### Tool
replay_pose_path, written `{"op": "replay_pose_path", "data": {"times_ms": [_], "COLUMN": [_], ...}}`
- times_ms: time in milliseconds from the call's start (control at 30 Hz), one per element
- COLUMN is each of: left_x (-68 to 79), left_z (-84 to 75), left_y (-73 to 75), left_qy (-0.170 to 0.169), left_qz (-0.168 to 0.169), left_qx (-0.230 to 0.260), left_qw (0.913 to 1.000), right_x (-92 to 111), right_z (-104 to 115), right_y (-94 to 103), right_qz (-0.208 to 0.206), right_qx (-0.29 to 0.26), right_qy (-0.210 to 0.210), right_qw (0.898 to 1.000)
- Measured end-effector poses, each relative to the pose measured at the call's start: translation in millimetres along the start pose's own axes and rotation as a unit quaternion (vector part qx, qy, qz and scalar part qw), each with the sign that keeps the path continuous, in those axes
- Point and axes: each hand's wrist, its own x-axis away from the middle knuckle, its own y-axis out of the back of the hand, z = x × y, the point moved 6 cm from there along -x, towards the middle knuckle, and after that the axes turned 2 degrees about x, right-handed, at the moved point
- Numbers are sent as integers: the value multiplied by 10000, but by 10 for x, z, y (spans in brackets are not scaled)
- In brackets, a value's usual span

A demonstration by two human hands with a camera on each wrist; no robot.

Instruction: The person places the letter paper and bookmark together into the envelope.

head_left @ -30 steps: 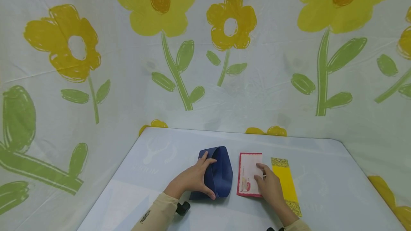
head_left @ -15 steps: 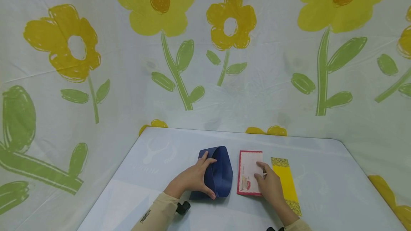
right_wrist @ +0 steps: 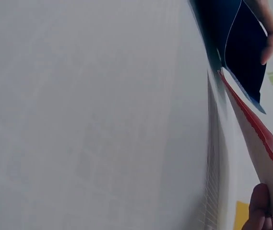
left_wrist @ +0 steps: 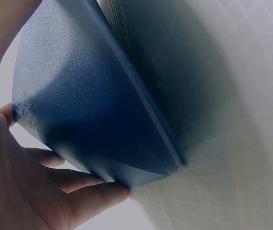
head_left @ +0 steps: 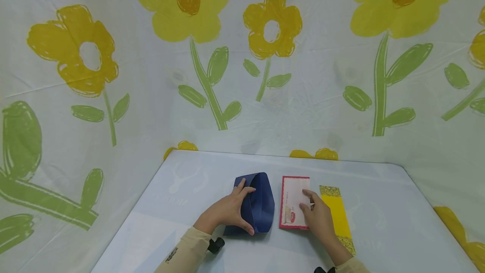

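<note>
1. Blue envelope (head_left: 267,207), 1 pc. Loc.: mid tabletop (head_left: 159,205), flap unfolded to the right, pocket mouth gaping. Held by far & near edges, prob. because squeezing the ends bows the panels apart; flap side left uncovered.

2. Red-bordered card (head_left: 293,197), 1 pc. White/pale pink face, small picture at near end; text too small to read. Loc.: just right of the flap, approx. parallel w/ it; slim gap in head view. R-wrist view shows it edge-on, tilted. Held by its right side, prob. so the edge toward the env. is unobstructed.

3. Yellow strip (head_left: 339,214), 1 pc. Patterned bands both ends. Loc.: flat on tabletop, right of card, partly under R forearm; apparently parked out of the way, unheld.

4. L hand (head_left: 227,212): spread wide over env., thumb at near edge, fingers reaching to far edge; gripping env. between them. Forearm comes in diag. from lower left.

5. R hand (head_left: 318,216): narrow pinch on card's right edge, thumb & index bent, knuckles raised; remaining fingers mostly hidden. Forearm from lower right, angled inward.

6. Misc.: beige sleeves (head_left: 185,252), both arms; flower-print cloth (head_left: 322,108) behind.
</note>
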Motion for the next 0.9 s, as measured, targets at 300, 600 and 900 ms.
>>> {"op": "replay_pose_path", "data": {"times_ms": [300,600,900], "left_x": [-7,-3,-1], "left_z": [-1,14,2], "left_y": [10,0,2], "left_qy": [41,22,-8], "left_qz": [14,15,-6], "left_qx": [-33,-41,-62], "left_qw": [10000,10000,10000], "right_x": [-10,-11,-9], "right_z": [26,19,41], "right_y": [24,11,19], "right_qz": [-30,-9,-59], "right_qx": [-1,-90,-58], "right_qy": [98,103,120], "right_qw": [9999,9999,9999]}}
